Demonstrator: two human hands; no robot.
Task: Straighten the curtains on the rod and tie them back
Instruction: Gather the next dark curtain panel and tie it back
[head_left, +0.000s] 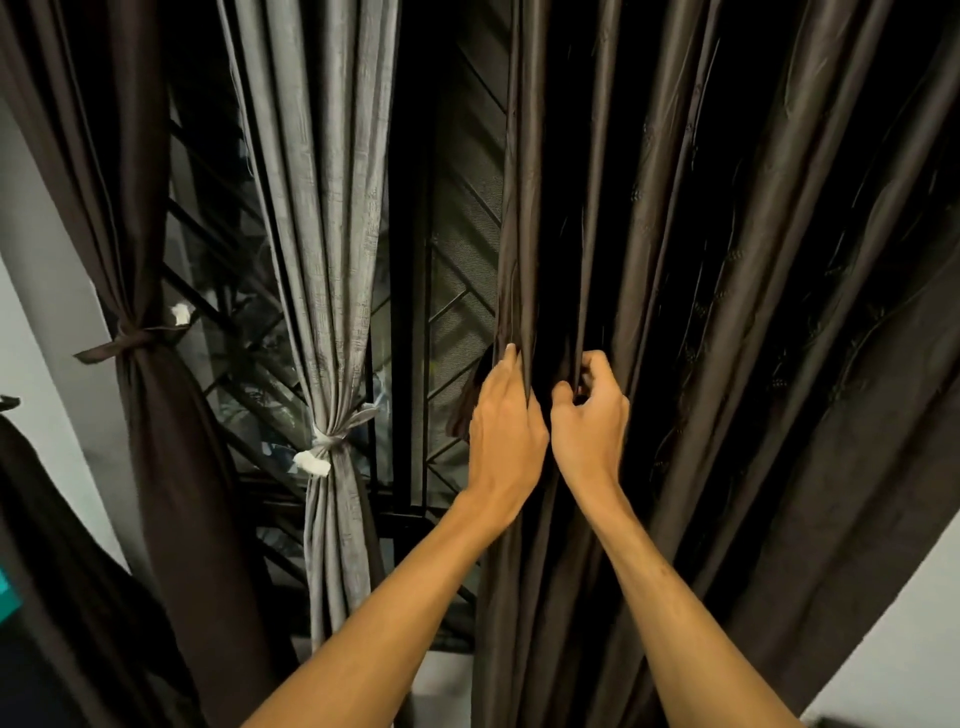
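A wide dark brown curtain (727, 260) hangs loose on the right in many folds. My left hand (504, 431) grips its left edge folds at mid height. Right beside it my right hand (589, 415) has its fingers curled round the neighbouring folds of the same curtain. A grey curtain (322, 208) hangs in the middle, gathered by a pale tie (332, 439). At the far left another dark brown curtain (104, 182) is gathered by a brown tie (130, 340). The rod is out of view.
Behind the curtains is a window with a black metal grille (447, 312). White wall (31, 322) shows at the left and at the lower right corner. A dark cloth (62, 597) hangs at the lower left edge.
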